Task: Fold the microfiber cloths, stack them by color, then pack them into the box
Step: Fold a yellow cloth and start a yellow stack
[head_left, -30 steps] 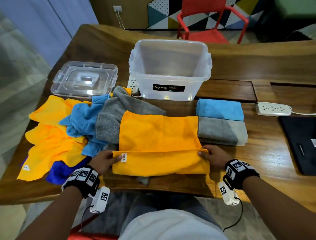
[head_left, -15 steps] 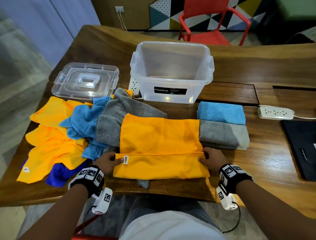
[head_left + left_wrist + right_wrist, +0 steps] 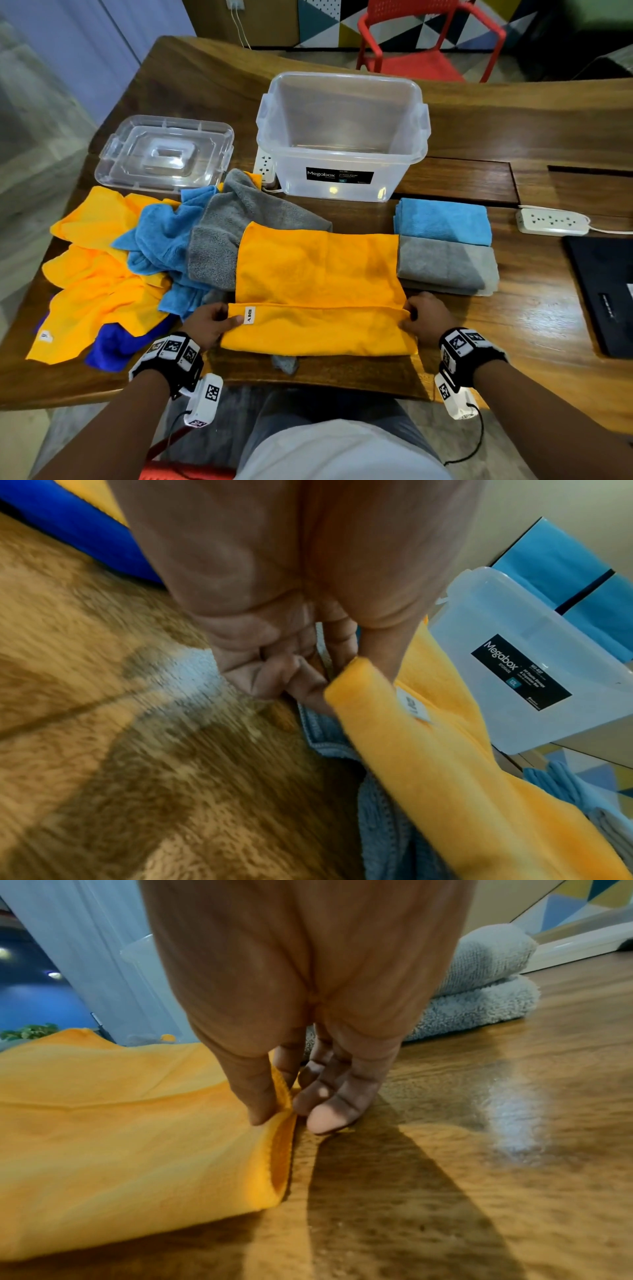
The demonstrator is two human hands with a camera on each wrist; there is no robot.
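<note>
Orange cloth (image 3: 318, 274) lies spread on the counter (image 3: 462, 335) just in front of the box (image 3: 342, 137), its near edge turned over into a flap. Both hands are clamped on that flap's ends: the left hand (image 3: 205, 322) pinches the corner beside the white tag (image 3: 249, 314), thumb on top, and the right hand (image 3: 424, 317) pinches the opposite corner between thumb and fingers (image 3: 329, 1093). The right wrist view shows the doubled edge open like a sleeve at that end.

Right of the orange cloth, touching its side, sits a folded grey cloth (image 3: 445, 265), which the right wrist view shows as two stacked layers; a folded light-blue cloth (image 3: 443, 221) lies behind it, nearer the box. Left of the orange cloth is a loose heap: a grey cloth (image 3: 233, 233) partly under it, a crumpled light-blue one (image 3: 161, 236), more orange ones (image 3: 92, 270) and a dark-blue one (image 3: 116, 346) at the counter's near edge.

The clear box stands open, with its lid (image 3: 164, 154) lying flat on the counter to its left. A white power strip (image 3: 551, 222) lies well to the right of the box.
</note>
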